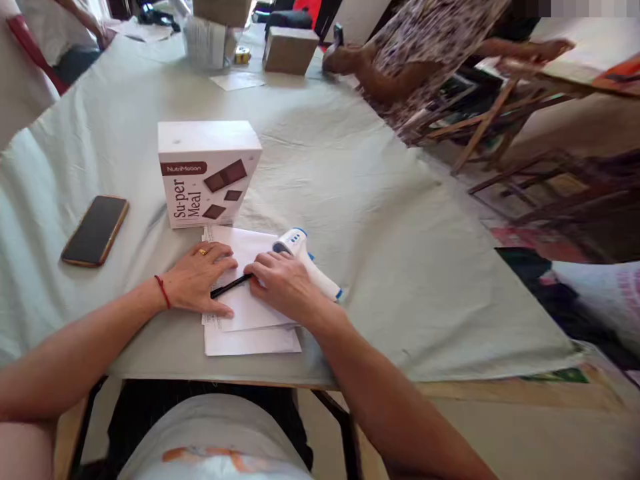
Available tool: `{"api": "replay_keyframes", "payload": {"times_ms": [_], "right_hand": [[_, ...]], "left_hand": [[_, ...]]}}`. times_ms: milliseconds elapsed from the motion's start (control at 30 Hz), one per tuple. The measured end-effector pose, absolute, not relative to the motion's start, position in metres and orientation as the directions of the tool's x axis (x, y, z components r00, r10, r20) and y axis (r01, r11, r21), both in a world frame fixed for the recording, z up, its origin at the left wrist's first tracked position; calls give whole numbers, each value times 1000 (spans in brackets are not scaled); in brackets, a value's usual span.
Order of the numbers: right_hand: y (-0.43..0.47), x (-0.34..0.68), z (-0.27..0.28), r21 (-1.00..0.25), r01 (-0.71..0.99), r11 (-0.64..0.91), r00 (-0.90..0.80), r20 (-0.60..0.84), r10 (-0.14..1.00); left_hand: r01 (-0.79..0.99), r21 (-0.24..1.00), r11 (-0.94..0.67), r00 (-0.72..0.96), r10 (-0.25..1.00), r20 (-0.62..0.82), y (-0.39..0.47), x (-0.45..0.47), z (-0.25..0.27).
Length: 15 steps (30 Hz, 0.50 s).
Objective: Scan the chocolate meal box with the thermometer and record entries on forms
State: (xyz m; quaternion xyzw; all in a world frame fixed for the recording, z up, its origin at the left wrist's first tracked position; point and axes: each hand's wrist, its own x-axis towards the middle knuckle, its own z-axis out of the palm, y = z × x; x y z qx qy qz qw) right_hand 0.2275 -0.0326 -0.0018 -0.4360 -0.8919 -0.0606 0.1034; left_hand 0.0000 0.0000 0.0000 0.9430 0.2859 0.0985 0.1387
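My left hand (203, 277) lies on the left edge of a stack of white paper sheets (260, 340), fingers spread, with thumb and fingertips apart. A black pen (230, 285) rests slantwise on the top sheet, its left end beside my left palm. Over the pen's right end, the fingers of my right hand (283, 280) are curled and pressed down on it. Just beyond my right hand, partly behind it, lies a white and blue handheld infrared thermometer (320, 273). Behind the papers stands an upright white box (205, 180) labelled "NutriMotion Su-per Meal".
A dark smartphone (95, 230) lies at the left on the pale tablecloth (400, 280). At the far end are a cardboard box (290, 51), a clear container (205, 43) and a small yellow item (243, 55). A person in a patterned garment (430, 40) is beyond the right edge, near wooden frames (485, 127).
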Motion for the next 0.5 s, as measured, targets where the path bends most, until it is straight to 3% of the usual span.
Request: {"api": "replay_keyframes", "payload": {"times_ms": [133, 400, 500], "right_hand": [[-33, 232, -2, 26, 773, 634, -619, 246, 746], [-37, 239, -5, 103, 779, 618, -589, 459, 666], [-38, 241, -4, 22, 827, 562, -491, 515, 702]], "left_hand": [[424, 380, -822, 864, 493, 102, 11, -13, -2], [376, 438, -817, 888, 452, 80, 16, -17, 1], [420, 445, -791, 863, 499, 73, 13, -10, 1]]}}
